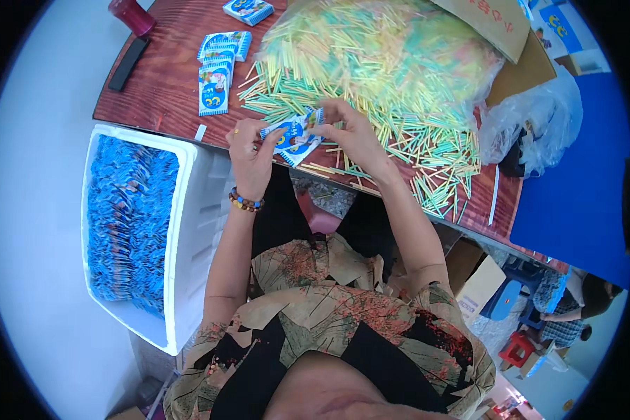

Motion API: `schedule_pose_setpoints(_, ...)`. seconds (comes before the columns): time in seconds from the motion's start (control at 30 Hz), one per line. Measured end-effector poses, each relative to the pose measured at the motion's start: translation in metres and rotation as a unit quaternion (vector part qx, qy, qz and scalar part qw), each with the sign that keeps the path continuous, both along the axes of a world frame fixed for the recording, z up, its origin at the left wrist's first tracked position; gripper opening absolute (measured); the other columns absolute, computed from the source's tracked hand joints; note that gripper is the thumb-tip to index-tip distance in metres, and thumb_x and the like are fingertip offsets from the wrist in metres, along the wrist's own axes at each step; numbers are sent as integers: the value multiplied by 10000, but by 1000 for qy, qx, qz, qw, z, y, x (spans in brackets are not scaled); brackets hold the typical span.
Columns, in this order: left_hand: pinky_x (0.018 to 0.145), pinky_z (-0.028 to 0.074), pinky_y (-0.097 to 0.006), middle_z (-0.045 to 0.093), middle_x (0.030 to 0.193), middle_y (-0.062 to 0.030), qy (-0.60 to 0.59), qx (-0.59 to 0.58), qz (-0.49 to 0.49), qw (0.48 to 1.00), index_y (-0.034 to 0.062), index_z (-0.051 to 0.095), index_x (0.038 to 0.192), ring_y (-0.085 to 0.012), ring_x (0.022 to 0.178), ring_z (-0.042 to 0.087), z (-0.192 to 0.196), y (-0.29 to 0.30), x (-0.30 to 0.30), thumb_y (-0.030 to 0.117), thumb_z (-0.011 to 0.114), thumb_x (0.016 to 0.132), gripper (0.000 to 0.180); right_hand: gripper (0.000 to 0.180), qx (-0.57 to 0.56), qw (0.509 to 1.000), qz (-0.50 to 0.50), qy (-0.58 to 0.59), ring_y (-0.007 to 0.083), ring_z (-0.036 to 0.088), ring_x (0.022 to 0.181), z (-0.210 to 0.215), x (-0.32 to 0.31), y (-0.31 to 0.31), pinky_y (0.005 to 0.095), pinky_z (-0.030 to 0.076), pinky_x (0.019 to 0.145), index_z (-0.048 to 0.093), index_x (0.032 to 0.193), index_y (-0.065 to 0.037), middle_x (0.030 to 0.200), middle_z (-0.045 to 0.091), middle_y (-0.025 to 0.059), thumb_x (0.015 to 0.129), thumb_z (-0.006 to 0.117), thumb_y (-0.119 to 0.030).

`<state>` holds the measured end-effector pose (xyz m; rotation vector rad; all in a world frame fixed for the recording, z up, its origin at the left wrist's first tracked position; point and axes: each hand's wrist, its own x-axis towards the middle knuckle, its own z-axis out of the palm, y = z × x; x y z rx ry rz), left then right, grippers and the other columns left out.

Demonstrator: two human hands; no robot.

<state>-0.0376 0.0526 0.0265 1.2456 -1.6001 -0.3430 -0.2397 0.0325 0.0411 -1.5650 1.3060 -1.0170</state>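
At the table's near edge, my left hand (pixel 250 155) pinches one end of a small blue-and-white packet (pixel 297 142). My right hand (pixel 357 138) has its thumb and fingers closed on the packet's other end. The packet looks creased between them, and I cannot make out whether it is one packet or two overlapping. Just beyond and to the right lies a loose heap of thin yellow and green sticks (pixel 427 150). Several similar flat packets (pixel 214 89) lie in an overlapping row on the table, past my left hand.
A white foam box (pixel 182 182) packed with blue packets stands at the left. Behind the heap rests a big clear bag of sticks (pixel 378 49), with cardboard (pixel 493 28) over it. A crumpled plastic bag (pixel 539 119), a black bar (pixel 128 64) and a red cup (pixel 133 17) are about.
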Motion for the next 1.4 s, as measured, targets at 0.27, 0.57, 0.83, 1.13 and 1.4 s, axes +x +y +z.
schedule_pose_setpoints(0.27, 631, 461, -178, 665, 884, -3, 423, 201, -120, 875, 0, 655, 955, -23, 734, 584, 6, 6, -29, 18, 662, 872, 85, 65, 61, 962, 39, -264, 26, 481, 685, 11, -4, 18, 197, 388, 610, 649, 859, -9, 748, 595, -27, 837, 681, -60)
schedule_pose_setpoints(0.57, 692, 492, -214, 680, 910, -25, 479, 207, -118, 845, -29, 660, 1002, -49, 780, 605, 2, 21, -60, 22, 649, 883, 130, 63, 42, 985, -23, -166, 24, 542, 688, 11, -28, 43, 192, 430, 616, 661, 870, 7, 758, 637, -7, 862, 667, -56)
schedule_pose_setpoints(0.83, 700, 478, -213, 677, 906, -18, 493, 210, -132, 834, -18, 669, 981, -45, 790, 595, 6, 32, -79, 20, 643, 886, 106, 72, 9, 982, -63, -176, 0, 438, 601, 20, -37, 54, 193, 342, 516, 669, 865, -17, 678, 558, -53, 871, 671, -89)
schedule_pose_setpoints(1.13, 654, 435, -197, 639, 849, 19, 504, 217, -116, 828, -1, 675, 943, -33, 729, 548, -11, 34, -82, 47, 636, 905, 73, 105, 17, 984, -46, -169, 27, 471, 652, 13, -55, 62, 217, 379, 563, 669, 875, -10, 707, 575, -8, 863, 668, -114)
schedule_pose_setpoints(1.4, 759, 540, -334, 669, 981, -61, 575, 273, -190, 748, 21, 643, 1013, -146, 862, 651, -8, 35, -98, 128, 553, 967, 147, 229, -224, 975, 14, -11, 272, 447, 1225, 13, -74, 69, 382, 338, 1032, 671, 969, -47, 1256, 539, 108, 746, 700, -87)
